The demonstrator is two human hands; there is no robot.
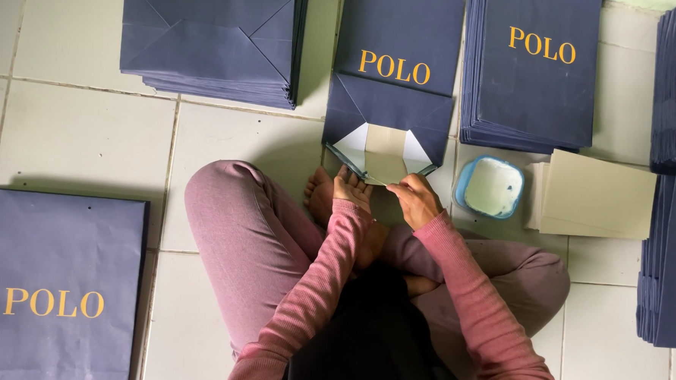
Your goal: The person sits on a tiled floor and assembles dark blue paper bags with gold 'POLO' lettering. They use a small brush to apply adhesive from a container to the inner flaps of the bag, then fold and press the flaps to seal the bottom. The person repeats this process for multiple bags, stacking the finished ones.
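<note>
A pale tiled floor (74,137) filled the view, with stacks of flat navy paper bags (208,40) lying around a person sitting cross-legged on it. Directly ahead lay one navy bag (396,71), its bottom flaps (385,150) spread open to show a cream card insert. The left hand (351,189) rested at the near flap edge, fingers loosely curled and touching it. The right hand (413,199) pinched that same edge. The bag looked light and thin (easily creased), best held by the folded flap edges. Just to the right stood a small blue tub (490,187) of white paste, beside cream cards (596,195).
</note>
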